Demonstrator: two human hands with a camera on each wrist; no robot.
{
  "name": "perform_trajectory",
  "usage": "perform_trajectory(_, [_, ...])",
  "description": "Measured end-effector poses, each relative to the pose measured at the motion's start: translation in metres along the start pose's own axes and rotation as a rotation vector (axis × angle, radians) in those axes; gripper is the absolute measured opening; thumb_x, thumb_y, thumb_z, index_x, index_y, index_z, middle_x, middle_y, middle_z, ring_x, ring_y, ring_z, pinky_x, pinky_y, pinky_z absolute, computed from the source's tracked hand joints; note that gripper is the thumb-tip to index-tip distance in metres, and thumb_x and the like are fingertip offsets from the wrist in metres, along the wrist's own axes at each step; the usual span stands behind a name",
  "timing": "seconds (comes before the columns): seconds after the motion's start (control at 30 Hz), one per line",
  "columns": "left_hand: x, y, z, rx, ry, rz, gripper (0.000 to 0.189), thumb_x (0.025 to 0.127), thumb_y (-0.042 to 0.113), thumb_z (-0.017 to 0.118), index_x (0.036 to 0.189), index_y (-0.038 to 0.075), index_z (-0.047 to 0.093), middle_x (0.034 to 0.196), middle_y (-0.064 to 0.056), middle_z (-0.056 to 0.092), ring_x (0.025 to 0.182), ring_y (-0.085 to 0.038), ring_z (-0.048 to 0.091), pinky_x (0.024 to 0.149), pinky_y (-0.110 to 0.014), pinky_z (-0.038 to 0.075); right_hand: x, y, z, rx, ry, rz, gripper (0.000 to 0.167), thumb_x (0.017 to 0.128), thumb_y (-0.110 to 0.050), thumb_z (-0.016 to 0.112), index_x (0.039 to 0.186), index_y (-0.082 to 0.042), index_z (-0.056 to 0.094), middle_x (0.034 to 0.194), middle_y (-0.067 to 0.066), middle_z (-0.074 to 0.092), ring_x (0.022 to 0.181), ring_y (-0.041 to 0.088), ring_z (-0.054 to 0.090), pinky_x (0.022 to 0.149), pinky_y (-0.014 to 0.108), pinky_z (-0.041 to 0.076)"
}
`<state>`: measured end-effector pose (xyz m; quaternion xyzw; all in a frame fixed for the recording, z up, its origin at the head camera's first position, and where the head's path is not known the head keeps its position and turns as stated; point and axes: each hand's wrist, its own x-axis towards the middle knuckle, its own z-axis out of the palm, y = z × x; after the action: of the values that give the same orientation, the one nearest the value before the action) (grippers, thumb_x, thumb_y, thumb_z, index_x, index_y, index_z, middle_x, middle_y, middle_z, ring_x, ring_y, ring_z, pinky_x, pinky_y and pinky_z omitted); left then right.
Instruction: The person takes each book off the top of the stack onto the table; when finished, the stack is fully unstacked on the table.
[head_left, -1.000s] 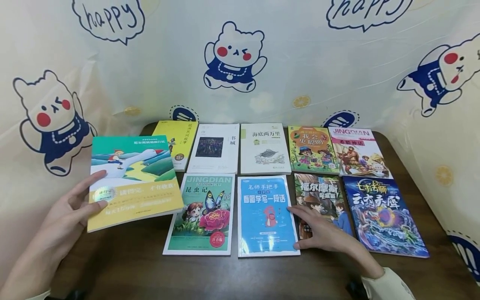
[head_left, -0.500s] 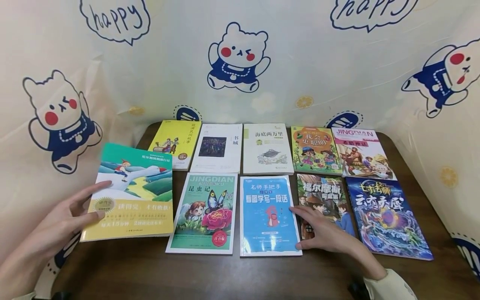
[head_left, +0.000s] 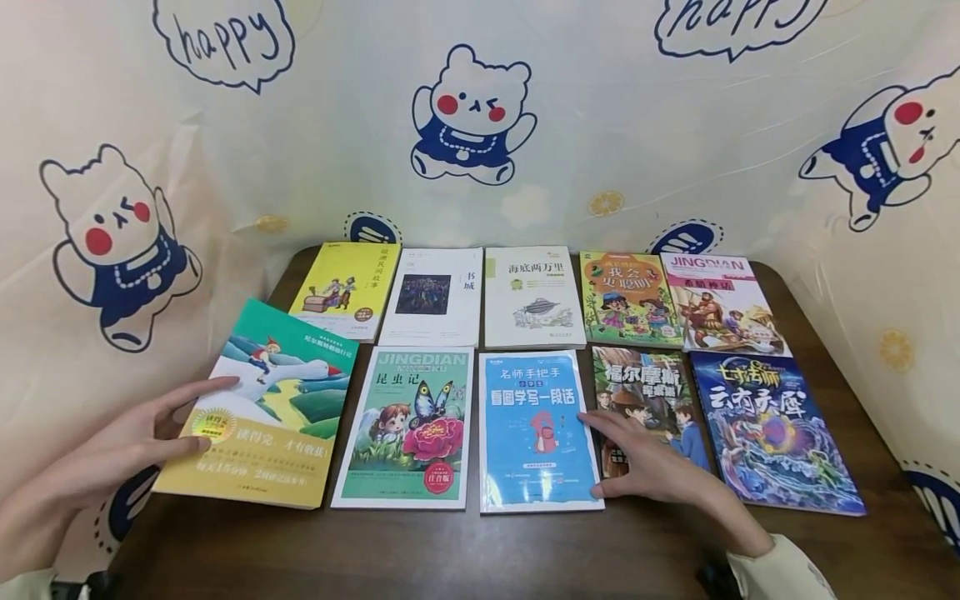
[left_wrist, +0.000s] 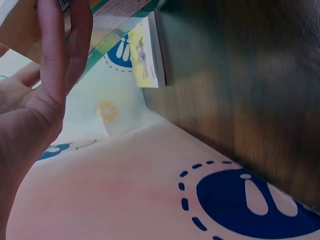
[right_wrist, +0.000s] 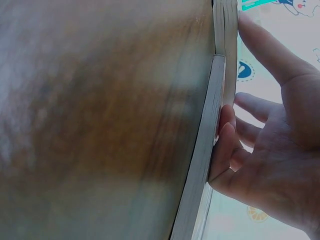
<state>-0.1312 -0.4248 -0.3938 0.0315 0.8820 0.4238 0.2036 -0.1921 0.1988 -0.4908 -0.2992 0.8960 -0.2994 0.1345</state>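
Note:
In the head view my left hand holds a green-and-yellow children's book by its left side, thumb and a finger over the cover. From the left wrist view, more fingers lie beneath the book, which is raised off the table. The cover, with a boy on a white goose, faces up and slants. My right hand rests over a detective storybook, partly hiding it. Its fingertips and thumb touch the right edge of a blue writing book; in the right wrist view its fingers are loosely bent beside book edges.
A green insect book lies between the held book and the blue one. At far right is a purple-blue fantasy book. Behind, a row runs from a yellow book to a red-and-white one. A bear-print cloth surrounds the brown table.
My left hand has brought the green-and-yellow book lower and nearer, off the insect book, and turned it clockwise; the yellow book behind shows more. My right hand stays put.

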Motion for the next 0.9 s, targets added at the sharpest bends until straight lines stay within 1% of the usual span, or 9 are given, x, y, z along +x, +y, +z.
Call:
perform_trajectory(0.1, [0.002,-0.004,-0.004,0.017,-0.006,0.012,0.07,0.095,0.017,0.058,0.154,0.015,0.02,0.148,-0.026,0.01,0.098,-0.014,0.057,0.074,-0.025,0.047,0.0,0.0,0.0,0.0,0.0,-0.009,0.093,0.075,-0.054,0.076,0.15,-0.018,0.034,0.152,0.015,0.031,0.134,0.046,0.03,0.086,0.066,0.041])
perform_trajectory(0.13, [0.003,-0.005,-0.005,0.028,-0.007,0.013,0.071,0.094,0.017,0.059,0.154,0.015,0.02,0.15,-0.026,0.007,0.102,-0.014,0.054,0.075,-0.024,0.047,0.0,0.0,0.0,0.002,-0.002,-0.008,0.093,0.075,-0.054,0.076,0.15,-0.019,0.034,0.152,0.015,0.031,0.134,0.046,0.03,0.086,0.066,0.041])
perform_trajectory(0.2, [0.006,-0.008,-0.006,0.035,-0.014,0.003,0.072,0.093,0.016,0.06,0.153,0.016,0.021,0.15,-0.025,0.006,0.107,-0.019,0.05,0.076,-0.025,0.046,0.0,0.0,0.0,0.004,-0.003,-0.011,0.093,0.075,-0.054,0.076,0.15,-0.018,0.034,0.152,0.015,0.031,0.134,0.046,0.031,0.086,0.066,0.041])
perform_trajectory(0.33, [0.011,-0.012,-0.006,0.101,-0.009,0.001,0.073,0.09,0.016,0.064,0.152,0.016,0.026,0.15,-0.025,0.009,0.117,-0.035,0.033,0.085,-0.035,0.035,0.0,0.0,0.0,0.008,-0.008,-0.004,0.093,0.075,-0.054,0.076,0.15,-0.019,0.034,0.152,0.015,0.031,0.134,0.046,0.03,0.087,0.066,0.041])
perform_trajectory(0.43, [0.016,-0.016,-0.004,0.112,-0.002,0.01,0.073,0.088,0.013,0.065,0.151,0.013,0.028,0.15,-0.028,0.01,0.119,-0.043,0.024,0.089,-0.048,0.027,0.0,0.0,0.0,0.011,-0.013,0.004,0.093,0.075,-0.055,0.076,0.151,-0.02,0.033,0.153,0.014,0.03,0.136,0.045,0.029,0.088,0.066,0.04])
perform_trajectory(0.5, [0.018,-0.019,-0.002,0.13,0.004,0.003,0.073,0.087,0.012,0.065,0.151,0.012,0.029,0.149,-0.029,0.012,0.119,-0.045,0.023,0.089,-0.054,0.025,0.001,0.0,0.0,0.014,-0.017,0.008,0.092,0.076,-0.055,0.075,0.151,-0.02,0.033,0.153,0.014,0.03,0.136,0.045,0.028,0.087,0.067,0.04])
perform_trajectory(0.63, [0.022,-0.024,0.003,0.198,0.021,-0.005,0.073,0.086,0.012,0.065,0.15,0.01,0.031,0.144,-0.033,0.016,0.115,-0.048,0.026,0.087,-0.061,0.026,0.001,0.0,0.0,0.015,-0.021,0.006,0.092,0.076,-0.055,0.075,0.151,-0.021,0.033,0.153,0.014,0.03,0.136,0.046,0.028,0.086,0.067,0.04])
perform_trajectory(0.8, [0.025,-0.03,0.003,0.246,0.038,0.009,0.071,0.085,0.012,0.066,0.149,0.011,0.034,0.143,-0.034,0.019,0.116,-0.049,0.027,0.087,-0.064,0.025,0.001,0.001,0.0,0.006,-0.013,0.0,0.092,0.076,-0.054,0.075,0.151,-0.021,0.033,0.152,0.014,0.03,0.135,0.046,0.029,0.085,0.066,0.041])
perform_trajectory(0.9, [0.03,-0.036,0.004,0.274,0.036,-0.014,0.07,0.085,0.015,0.067,0.147,0.01,0.036,0.143,-0.034,0.023,0.117,-0.049,0.029,0.088,-0.066,0.026,0.001,0.002,0.0,0.006,-0.011,0.004,0.092,0.076,-0.054,0.075,0.151,-0.021,0.032,0.153,0.014,0.03,0.136,0.046,0.028,0.085,0.066,0.041])
